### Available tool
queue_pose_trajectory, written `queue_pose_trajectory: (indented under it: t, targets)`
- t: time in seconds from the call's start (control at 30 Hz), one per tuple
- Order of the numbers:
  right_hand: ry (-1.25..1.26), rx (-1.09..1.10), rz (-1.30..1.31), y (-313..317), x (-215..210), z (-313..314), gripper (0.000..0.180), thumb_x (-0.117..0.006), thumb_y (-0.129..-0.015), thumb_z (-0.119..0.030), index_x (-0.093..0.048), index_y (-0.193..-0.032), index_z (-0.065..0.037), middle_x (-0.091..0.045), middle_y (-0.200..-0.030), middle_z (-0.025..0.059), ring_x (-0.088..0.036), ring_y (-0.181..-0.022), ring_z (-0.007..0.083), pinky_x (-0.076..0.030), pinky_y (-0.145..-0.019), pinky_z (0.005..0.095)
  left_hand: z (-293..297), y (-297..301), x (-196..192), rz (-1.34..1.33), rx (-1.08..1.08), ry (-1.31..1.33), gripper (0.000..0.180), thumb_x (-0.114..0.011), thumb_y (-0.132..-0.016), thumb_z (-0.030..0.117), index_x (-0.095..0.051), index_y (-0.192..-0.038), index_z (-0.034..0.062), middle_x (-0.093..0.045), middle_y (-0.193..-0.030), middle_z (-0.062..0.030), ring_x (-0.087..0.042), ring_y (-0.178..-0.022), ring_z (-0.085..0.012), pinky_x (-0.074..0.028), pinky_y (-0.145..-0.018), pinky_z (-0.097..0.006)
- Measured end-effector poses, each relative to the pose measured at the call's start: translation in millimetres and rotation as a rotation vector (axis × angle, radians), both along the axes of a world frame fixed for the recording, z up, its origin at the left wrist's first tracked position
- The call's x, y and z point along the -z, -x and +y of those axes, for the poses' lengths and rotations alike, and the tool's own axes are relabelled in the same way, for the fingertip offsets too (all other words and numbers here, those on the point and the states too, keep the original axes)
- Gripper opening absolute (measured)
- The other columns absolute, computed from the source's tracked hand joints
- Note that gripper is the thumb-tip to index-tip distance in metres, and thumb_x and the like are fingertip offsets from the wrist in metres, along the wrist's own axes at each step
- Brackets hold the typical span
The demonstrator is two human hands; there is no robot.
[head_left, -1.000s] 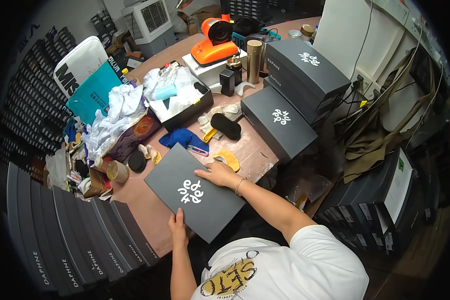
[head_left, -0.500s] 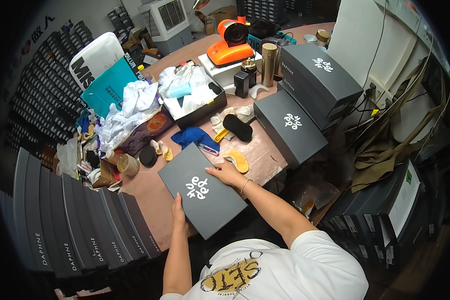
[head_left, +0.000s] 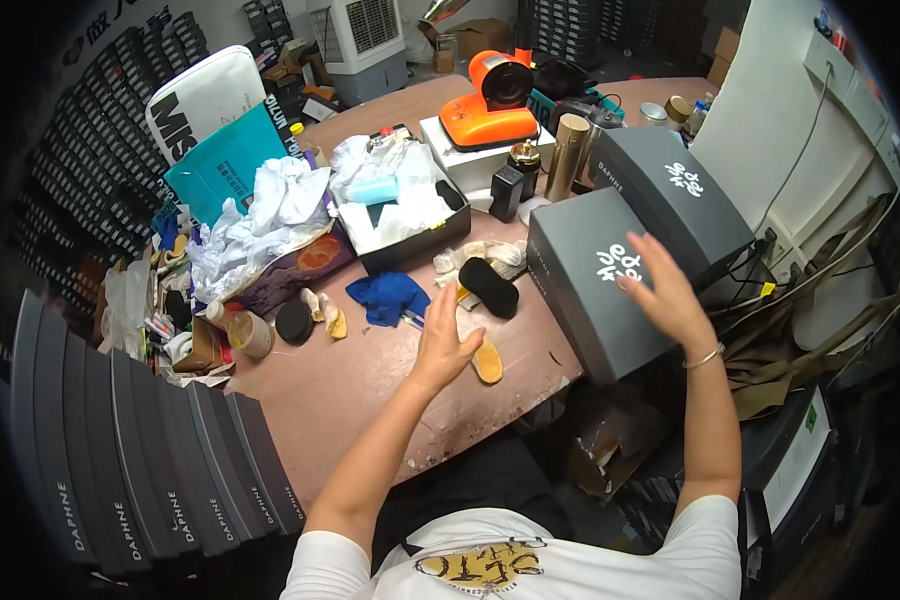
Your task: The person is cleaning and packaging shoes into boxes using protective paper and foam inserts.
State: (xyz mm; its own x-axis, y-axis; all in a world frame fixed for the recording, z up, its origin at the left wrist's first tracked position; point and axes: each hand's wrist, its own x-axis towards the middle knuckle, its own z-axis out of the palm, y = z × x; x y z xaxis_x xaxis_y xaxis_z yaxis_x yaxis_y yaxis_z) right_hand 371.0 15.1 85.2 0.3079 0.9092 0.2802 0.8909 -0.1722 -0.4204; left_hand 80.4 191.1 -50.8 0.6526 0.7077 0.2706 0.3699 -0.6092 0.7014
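My right hand [head_left: 670,302] is over the grey lidded shoebox [head_left: 592,290] at the near end of the right-hand stack. Its fingers are spread and hold nothing; whether they touch the lid I cannot tell. White lettering marks the lid. Above the table's middle, my left hand [head_left: 443,348] has its thumb apart from the fingers, with nothing in its grasp. Just past it lie a black oval pad [head_left: 489,287], a blue cloth [head_left: 388,298] and a yellow sponge piece [head_left: 487,362]. The left fingers partly cover the space beside the pad.
Upright grey boxes [head_left: 185,450] line the left edge. A black open box [head_left: 410,235] and a purple box [head_left: 290,270] hold white paper. Behind stand an orange blower [head_left: 488,110] and a gold flask [head_left: 567,155]. Another grey shoebox [head_left: 670,190] sits at the far right.
The shoebox held in both hands has left the table's front and now appears on the near right stack. Both hands have let go; the right moved right, the left forward and right.
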Motion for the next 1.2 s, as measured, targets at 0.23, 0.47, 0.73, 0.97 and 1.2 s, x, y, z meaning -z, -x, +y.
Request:
queue_pose_trajectory:
  t: [0.23,0.47,0.73,0.97,1.2]
  targets:
    - [0.183,0.049,-0.138,31.7,54.5,1.2,0.073,-0.066,-0.083,-0.050,-0.046,-0.142,-0.012,-0.032,-0.150,0.0224,-0.023,-0.142,0.0394,-0.011,-0.116,0.0542,102.3,-52.8,46.6,0.300,0.104,0.164,0.130,-0.091,-0.057,0.042,-0.013,-0.151,-0.0023,-0.023,-0.149,-0.0342,-0.028,-0.138,-0.0474,-0.027,-0.115,-0.046]
    - [0.181,0.067,-0.097,28.8,54.4,6.7,0.069,-0.070,-0.081,-0.041,-0.049,-0.139,-0.012,-0.035,-0.150,0.0191,-0.024,-0.142,0.0385,-0.012,-0.116,0.0545,142.6,-105.1,63.1,0.557,0.180,-0.037,0.108,-0.085,-0.057,0.018,-0.028,-0.149,0.0122,-0.050,-0.131,-0.0226,-0.049,-0.119,-0.0434,-0.043,-0.101,-0.044]
    - [0.187,0.054,-0.105,29.4,50.6,11.8,0.069,-0.070,-0.081,-0.039,-0.048,-0.139,-0.009,-0.033,-0.151,0.0192,-0.024,-0.142,0.0391,-0.012,-0.116,0.0541,94.0,-42.7,48.6,0.105,0.113,0.351,0.049,-0.068,-0.066,0.001,-0.063,-0.114,0.0094,-0.067,-0.099,-0.0198,-0.065,-0.093,-0.0334,-0.051,-0.082,-0.038]
    - [0.174,0.074,-0.124,28.0,57.0,8.0,0.068,-0.068,-0.083,-0.039,-0.047,-0.140,-0.009,-0.033,-0.151,0.0193,-0.022,-0.143,0.0380,-0.011,-0.117,0.0534,169.7,47.7,-34.4,-0.244,-0.217,0.411,0.028,-0.060,-0.077,-0.005,-0.066,-0.104,-0.0013,-0.069,-0.090,-0.0083,-0.065,-0.069,-0.0149,-0.051,-0.058,-0.027]
    - [0.156,0.061,-0.133,30.5,57.2,7.2,0.067,-0.068,-0.083,-0.039,-0.047,-0.140,-0.010,-0.034,-0.151,0.0184,-0.023,-0.143,0.0380,-0.011,-0.117,0.0535,247.6,37.7,-14.9,-0.078,-0.420,0.526,0.078,-0.079,-0.074,0.014,-0.037,-0.138,-0.0021,-0.062,-0.113,-0.0174,-0.065,-0.089,-0.0222,-0.055,-0.072,-0.033]
